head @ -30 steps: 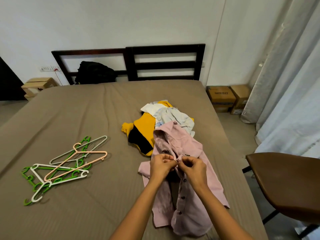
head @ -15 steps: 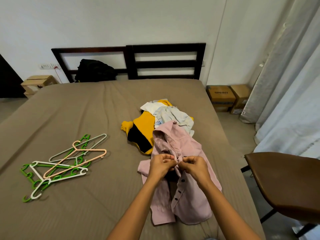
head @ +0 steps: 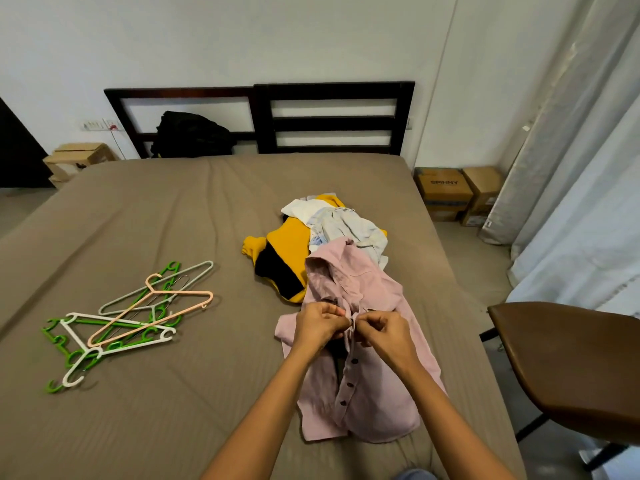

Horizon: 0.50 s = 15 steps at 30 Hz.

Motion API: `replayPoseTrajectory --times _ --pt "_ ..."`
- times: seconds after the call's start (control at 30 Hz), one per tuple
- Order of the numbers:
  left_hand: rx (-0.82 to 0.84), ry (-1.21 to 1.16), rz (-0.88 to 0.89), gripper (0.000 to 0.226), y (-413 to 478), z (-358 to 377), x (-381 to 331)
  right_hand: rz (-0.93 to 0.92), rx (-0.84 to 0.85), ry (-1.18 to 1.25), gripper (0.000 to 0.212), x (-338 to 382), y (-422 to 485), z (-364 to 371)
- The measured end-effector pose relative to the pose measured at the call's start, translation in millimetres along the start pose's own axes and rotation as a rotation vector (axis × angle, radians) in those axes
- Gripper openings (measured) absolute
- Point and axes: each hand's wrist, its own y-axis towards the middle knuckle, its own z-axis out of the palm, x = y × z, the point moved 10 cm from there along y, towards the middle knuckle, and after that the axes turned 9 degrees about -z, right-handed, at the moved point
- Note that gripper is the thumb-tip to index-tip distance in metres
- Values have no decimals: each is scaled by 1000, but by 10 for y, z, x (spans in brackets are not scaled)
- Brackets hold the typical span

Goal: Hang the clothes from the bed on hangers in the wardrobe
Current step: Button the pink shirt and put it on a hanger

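Note:
A pink button shirt (head: 377, 403) lies front-up on the brown bed (head: 173, 220), its collar toward the headboard. My left hand (head: 320, 325) and my right hand (head: 388, 332) meet at the shirt's placket below the collar, each pinching an edge of the fabric by a button. Behind the shirt sit a yellow-and-black garment (head: 282, 259) and a pale blue and white garment (head: 346, 225). A loose pile of plastic hangers (head: 121, 320), green, white, grey and peach, lies on the bed to the left. No wardrobe is in view.
A brown chair (head: 571, 362) stands close at the right of the bed. Cardboard boxes (head: 446, 194) sit on the floor by the curtains (head: 588, 168). A black bag (head: 192, 135) leans on the dark headboard (head: 332, 98). A small wooden stool (head: 78, 157) is at far left.
Both hands stay at the shirt's placket, fingers working slightly. The shirt's lower part has been drawn up a little toward the hands.

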Motion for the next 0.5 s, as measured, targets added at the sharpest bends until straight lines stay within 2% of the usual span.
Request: replayPoseTrajectory --times 0.13,0.23,0.37,0.5 --pt "-17 12 31 13 -38 18 -37 94 -123 170 18 -73 -74 -32" --pt "-50 19 26 10 -51 0 -29 128 -170 167 14 -134 -102 -26" --pt "-68 -15 -1 5 -67 -9 -8 142 -188 100 9 -170 -127 -21" --pt "-78 -144 -91 8 -37 41 98 75 -231 -124 6 -38 -107 -63"
